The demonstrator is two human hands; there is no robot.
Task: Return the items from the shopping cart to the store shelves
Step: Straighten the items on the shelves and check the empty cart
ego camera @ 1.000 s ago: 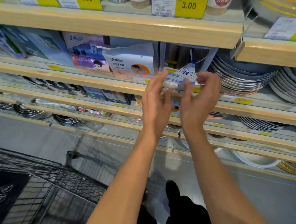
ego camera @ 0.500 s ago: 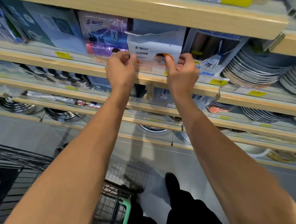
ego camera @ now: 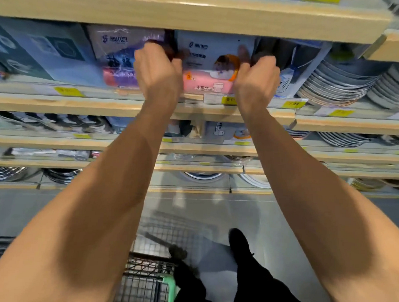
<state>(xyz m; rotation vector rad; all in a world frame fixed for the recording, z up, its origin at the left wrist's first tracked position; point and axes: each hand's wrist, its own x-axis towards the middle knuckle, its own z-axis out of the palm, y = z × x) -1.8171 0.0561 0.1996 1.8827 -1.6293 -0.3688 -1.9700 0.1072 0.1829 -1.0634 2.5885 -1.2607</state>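
**Both hands clamped on a white-and-pink package at the shelf**

Both arms are up and reaching forward. The left hand (ego camera: 157, 71) is curled tight, fingers wrapped round the left edge of a flat white-and-pink plastic package with an orange picture panel (ego camera: 209, 70). The right hand (ego camera: 256, 81) mirrors it, knuckles bunched, gripping the package's right edge. So that's two closed fists, one on each side, and the package upright between them with its printed face toward the camera.

The package sits on the light wooden shelf board with yellow price tags along its front lip (ego camera: 80, 105), its bottom edge down at the clear tag rail; whether it rests fully on the board I can't tell, the picture is blurred here.

Just left of the left hand stands a clear plastic package with purple and pink rolls inside (ego camera: 115, 61), touching or nearly touching the held one behind the knuckles. Further left, a pale blue-grey cardboard box with a dark hexagon print (ego camera: 49, 50). Off the right hand, a tall white-and-blue carded pack (ego camera: 290, 72), then a leaning stack of grey metal plates (ego camera: 340, 82) filling the shelf's right end.

Below, more wooden shelves carry blurred goods and further plates. Down at the bottom, a black wire shopping cart with a green handle end (ego camera: 150, 282) stands beside the person's dark trouser legs and a black shoe (ego camera: 238, 243) on the grey floor.
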